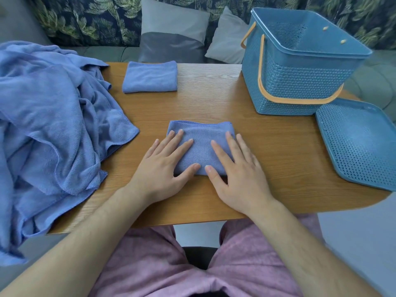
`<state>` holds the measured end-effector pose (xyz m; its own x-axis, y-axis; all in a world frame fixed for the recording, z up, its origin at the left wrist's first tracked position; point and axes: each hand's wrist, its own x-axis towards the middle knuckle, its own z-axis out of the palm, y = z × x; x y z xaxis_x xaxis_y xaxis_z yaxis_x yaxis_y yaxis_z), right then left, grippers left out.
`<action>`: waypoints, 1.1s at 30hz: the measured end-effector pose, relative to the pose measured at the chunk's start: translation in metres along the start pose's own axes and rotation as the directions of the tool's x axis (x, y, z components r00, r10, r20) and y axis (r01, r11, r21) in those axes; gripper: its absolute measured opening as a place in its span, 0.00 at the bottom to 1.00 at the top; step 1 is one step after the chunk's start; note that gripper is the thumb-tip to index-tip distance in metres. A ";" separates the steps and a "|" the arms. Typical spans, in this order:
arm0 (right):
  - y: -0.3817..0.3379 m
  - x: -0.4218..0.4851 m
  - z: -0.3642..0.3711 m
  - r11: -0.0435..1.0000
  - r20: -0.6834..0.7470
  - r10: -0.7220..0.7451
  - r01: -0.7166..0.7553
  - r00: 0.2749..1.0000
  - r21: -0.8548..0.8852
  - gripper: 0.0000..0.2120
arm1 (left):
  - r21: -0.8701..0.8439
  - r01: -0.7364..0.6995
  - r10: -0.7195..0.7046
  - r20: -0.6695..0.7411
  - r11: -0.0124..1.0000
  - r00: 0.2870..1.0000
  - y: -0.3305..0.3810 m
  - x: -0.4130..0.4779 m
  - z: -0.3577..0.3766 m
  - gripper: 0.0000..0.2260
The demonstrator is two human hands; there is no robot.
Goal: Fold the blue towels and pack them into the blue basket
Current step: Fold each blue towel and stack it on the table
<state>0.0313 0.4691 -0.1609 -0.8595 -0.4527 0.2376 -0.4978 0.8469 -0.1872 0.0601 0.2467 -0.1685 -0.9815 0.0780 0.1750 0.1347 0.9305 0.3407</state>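
Observation:
A small folded blue towel (200,136) lies on the wooden table (214,106) near its front edge. My left hand (165,166) and my right hand (235,170) both press flat on it with straight fingers, one on each half. A second folded blue towel (150,77) sits at the table's far side, left of centre. A heap of unfolded blue towels (49,125) covers the table's left end and hangs over its edge. The blue basket (300,67) with orange handles stands at the far right, open at the top, and looks empty inside.
The basket's perforated blue lid (360,142) lies flat at the right, overhanging the table's edge. Grey cushions (173,33) and a leaf-patterned backrest lie behind the table. My knees in pink fabric sit below the front edge.

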 end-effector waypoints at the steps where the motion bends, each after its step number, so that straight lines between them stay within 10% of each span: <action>1: -0.001 0.000 0.000 0.999 -0.077 -0.052 0.051 0.996 -0.017 0.26 | -0.005 0.001 -0.001 0.001 1.000 1.000 0.000 0.003 0.001 0.34; 6: -0.002 0.033 0.012 0.994 -0.209 -0.019 -0.005 0.978 -0.113 0.17 | 0.024 -0.001 0.001 0.021 1.000 1.000 0.000 0.048 0.004 0.34; 11: 0.017 0.098 0.028 0.973 -0.153 0.107 -0.135 0.982 -0.185 0.17 | 0.134 -0.054 0.091 -0.287 0.989 0.953 0.011 0.091 0.018 0.24; 20: 0.047 0.218 0.041 0.963 0.056 0.243 -0.234 0.968 -0.133 0.28 | 0.072 0.093 -0.093 -0.014 0.993 0.996 -0.011 0.194 0.034 0.26; 33: 0.069 0.271 0.063 0.983 -0.077 0.182 -0.181 0.980 0.023 0.25 | -0.056 0.108 -0.112 -0.074 0.993 0.991 -0.036 0.251 0.043 0.27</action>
<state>-0.2429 0.3874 -0.1697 -0.9242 -0.2683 0.2719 -0.3368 0.9082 -0.2485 -0.1969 0.2481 -0.1769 -0.9776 -0.0531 0.2036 0.0356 0.9118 0.4091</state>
